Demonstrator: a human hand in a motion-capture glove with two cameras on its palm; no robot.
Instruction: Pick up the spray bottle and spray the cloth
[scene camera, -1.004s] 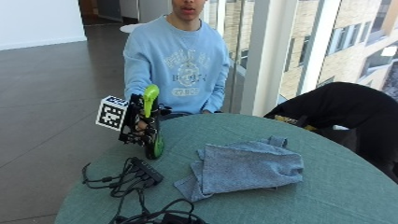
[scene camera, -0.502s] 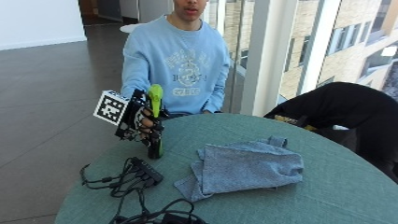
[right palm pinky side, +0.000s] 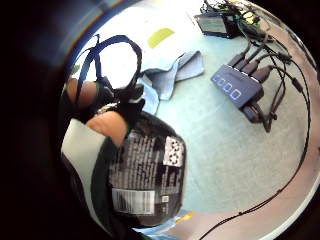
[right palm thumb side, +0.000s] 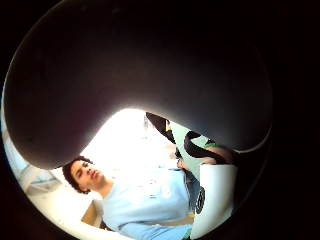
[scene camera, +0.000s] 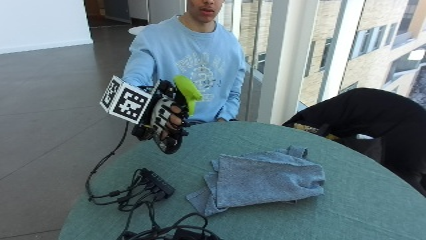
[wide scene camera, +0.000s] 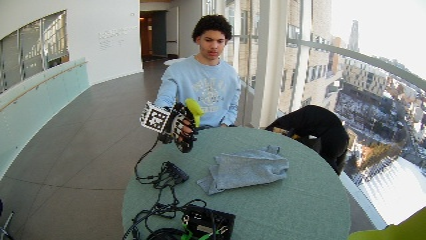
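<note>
A round green table (scene camera: 373, 200) holds 1 grey cloth (scene camera: 266, 180), lying crumpled near its middle. Above the table's edge, well apart from the cloth, the gloved right hand (scene camera: 163, 117) curls around a dark spray bottle (scene camera: 174, 120) (green nozzle on top). To spray well, aim the nozzle down at the cloth first.

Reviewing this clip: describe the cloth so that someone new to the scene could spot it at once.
On the round green table, right of the black cable hub, lies a crumpled grey-blue fabric cloth. It is the only soft, flat thing there; the dark spray bottle with a lime-green trigger is up in the gloved right hand.
</note>
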